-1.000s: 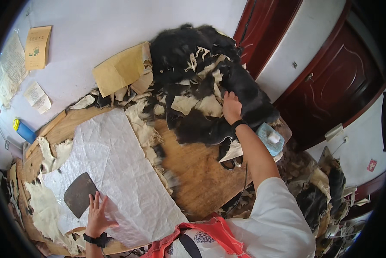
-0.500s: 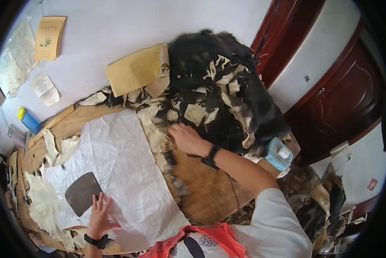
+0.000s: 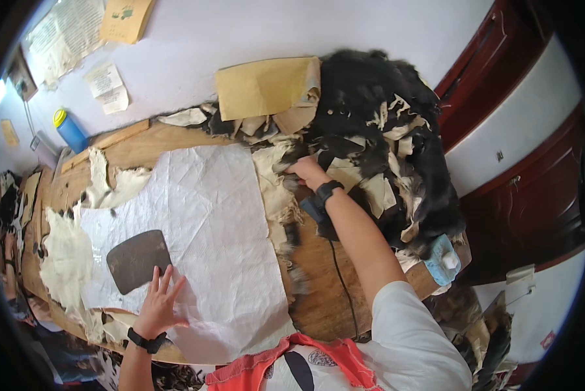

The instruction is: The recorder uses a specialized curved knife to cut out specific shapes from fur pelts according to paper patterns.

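Note:
My left hand (image 3: 157, 304) rests flat with spread fingers on a large white sheet (image 3: 221, 260). Its fingertips touch a dark brown, rounded four-sided plate (image 3: 138, 260) lying on that sheet. Beneath the sheet, cream-coloured hide (image 3: 68, 260) sticks out on the left and more pale hide (image 3: 274, 186) on the right. My right hand (image 3: 310, 172) reaches to the furry edge of the right-hand hide, fingers bent and closed; what they pinch is hidden. Under my right wrist lies a dark blue-grey object (image 3: 313, 210), largely covered by the arm, and a black cord (image 3: 342, 280) runs near it.
Black fur with pale scraps (image 3: 397, 117) is heaped at the back right, beside a yellow-brown paper envelope (image 3: 263, 88). A blue tissue pack (image 3: 443, 260) lies at the table's right edge. A blue bottle with yellow cap (image 3: 71, 130) and a wooden strip (image 3: 107, 144) are back left.
The whole view has shifted, so the table sits differently in it. My right hand has moved farther away along the hide's edge. My left hand stays by the brown plate.

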The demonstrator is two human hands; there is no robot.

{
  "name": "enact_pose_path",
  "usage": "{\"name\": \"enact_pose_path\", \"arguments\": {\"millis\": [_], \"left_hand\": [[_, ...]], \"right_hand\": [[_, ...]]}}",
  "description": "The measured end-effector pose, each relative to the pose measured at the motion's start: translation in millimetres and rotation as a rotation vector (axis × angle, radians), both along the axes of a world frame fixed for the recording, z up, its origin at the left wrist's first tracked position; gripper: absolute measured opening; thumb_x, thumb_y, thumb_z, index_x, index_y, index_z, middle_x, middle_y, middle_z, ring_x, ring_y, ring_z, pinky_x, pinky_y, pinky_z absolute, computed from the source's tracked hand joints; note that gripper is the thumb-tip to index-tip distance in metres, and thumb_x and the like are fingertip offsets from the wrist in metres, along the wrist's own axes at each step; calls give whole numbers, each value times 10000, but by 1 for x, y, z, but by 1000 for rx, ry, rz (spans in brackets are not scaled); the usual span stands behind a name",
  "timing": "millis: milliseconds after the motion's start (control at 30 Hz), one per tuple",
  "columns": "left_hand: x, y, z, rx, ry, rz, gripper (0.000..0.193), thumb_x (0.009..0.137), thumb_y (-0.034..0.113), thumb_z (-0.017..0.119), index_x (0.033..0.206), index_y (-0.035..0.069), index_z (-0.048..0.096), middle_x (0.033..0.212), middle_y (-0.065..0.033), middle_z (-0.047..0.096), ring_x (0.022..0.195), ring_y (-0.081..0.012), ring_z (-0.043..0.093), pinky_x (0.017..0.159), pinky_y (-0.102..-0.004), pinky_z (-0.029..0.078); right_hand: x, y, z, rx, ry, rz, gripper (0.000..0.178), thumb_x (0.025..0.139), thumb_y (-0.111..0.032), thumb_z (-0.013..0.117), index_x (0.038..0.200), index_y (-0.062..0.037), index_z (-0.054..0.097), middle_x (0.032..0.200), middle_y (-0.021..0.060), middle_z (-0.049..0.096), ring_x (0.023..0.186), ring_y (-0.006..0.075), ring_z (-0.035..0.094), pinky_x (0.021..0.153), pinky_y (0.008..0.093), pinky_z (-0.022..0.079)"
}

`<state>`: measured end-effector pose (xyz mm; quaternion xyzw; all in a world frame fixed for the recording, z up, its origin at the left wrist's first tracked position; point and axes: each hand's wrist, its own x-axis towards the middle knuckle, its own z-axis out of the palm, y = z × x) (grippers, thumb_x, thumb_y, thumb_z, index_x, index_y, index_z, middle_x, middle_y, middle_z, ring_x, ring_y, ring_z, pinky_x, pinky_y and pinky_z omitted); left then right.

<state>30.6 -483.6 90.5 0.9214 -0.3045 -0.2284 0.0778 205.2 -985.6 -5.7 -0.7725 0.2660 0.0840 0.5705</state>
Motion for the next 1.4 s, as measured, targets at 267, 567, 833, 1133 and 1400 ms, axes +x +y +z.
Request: {"name": "enact_pose_path", "arguments": {"millis": [267,567,833,1133,1400], "left_hand": [[-3,13,-8,-14,2,-22,1200,459,369,943,1500,138,393,1606,-235,177,1468,-524,93,1170,-580,232],[-7,11,-14,-14,8,23,1282,434,412,948,1536,180,333,1623,-214,134,1479,-511,62,1127,-668,237],[-6,3,-17,-13,14,20,1290,417,383,958,1534,190,341,1627,-205,133,1483,-502,59,1126,-669,240],[-11,12,-18,-56,11,33,1272,427,405,949,1528,178,354,1623,-212,144,1484,-500,57,1131,-668,223],[-12,16,-25,-52,12,46,1264,412,399,949,1511,135,382,1623,-222,146,1484,-507,43,1151,-649,185]], "right_hand": [[-100,-24,40,195,36,-151,226,867,-356,734,850,-156,632,688,-62,529,592,66,472,470,255,329],[-189,49,83,47,-323,-143,301,896,-258,676,678,-103,537,642,-52,487,581,56,426,517,285,339],[-165,168,32,441,-19,272,228,956,-272,619,907,-55,666,795,20,673,618,139,586,545,315,451],[-211,34,49,-1096,-330,265,306,843,-340,681,915,-45,640,722,171,654,775,353,680,667,469,523],[-209,-69,95,-19,-364,-484,232,953,-199,510,982,-19,654,794,94,716,613,165,662,460,300,481]]}}
